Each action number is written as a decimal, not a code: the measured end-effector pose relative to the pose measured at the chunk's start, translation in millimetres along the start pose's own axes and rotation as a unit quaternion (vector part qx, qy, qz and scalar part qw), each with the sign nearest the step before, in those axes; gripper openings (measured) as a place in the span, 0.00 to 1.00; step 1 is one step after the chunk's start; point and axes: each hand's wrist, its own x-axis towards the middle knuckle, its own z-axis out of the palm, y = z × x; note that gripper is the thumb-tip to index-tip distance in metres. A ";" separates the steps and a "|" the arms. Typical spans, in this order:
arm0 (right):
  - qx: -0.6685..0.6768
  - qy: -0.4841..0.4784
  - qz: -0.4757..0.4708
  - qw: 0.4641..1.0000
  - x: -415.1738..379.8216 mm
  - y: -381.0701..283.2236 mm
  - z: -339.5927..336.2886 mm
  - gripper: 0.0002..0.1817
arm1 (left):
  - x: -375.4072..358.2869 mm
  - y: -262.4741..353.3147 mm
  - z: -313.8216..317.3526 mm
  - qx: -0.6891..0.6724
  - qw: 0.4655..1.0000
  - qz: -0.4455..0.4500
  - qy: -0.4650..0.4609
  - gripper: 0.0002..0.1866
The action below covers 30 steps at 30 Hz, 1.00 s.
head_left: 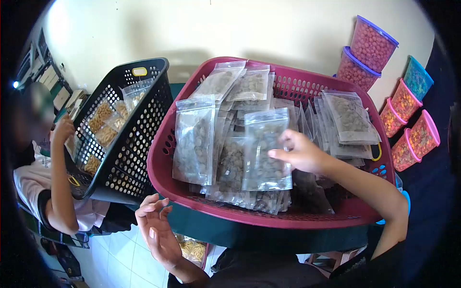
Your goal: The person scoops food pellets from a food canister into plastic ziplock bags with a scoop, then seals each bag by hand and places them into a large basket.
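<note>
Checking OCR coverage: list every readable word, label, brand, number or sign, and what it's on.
Readable text: none.
Pouch in the right hand: no legible print.
Yellow oval on the black basket: nothing legible.
Co-worker's shirt: any print too small to read.

Right arm (pixel 367 189) bent, left hand (pixel 159 230) loose

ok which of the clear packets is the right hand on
The packet held over the middle of the maroon basket, its right edge gripped by the right hand; no hand shows on the other packets there.
</note>
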 end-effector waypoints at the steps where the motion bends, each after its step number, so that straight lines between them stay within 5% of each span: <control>1: 0.050 0.022 0.004 0.998 -5.4 3.2 -5.4 0.21 | 0.1 -1.2 -1.5 0.000 1.000 -0.004 0.002 0.24; 13: 0.058 0.015 0.104 0.993 -26.4 5.5 -3.4 0.21 | 5.8 -13.8 2.0 0.010 0.999 -0.015 0.046 0.25; 30: 0.196 -0.029 0.115 0.973 2.2 21.9 41.8 0.28 | 5.8 -15.2 1.2 0.021 0.999 -0.017 0.039 0.24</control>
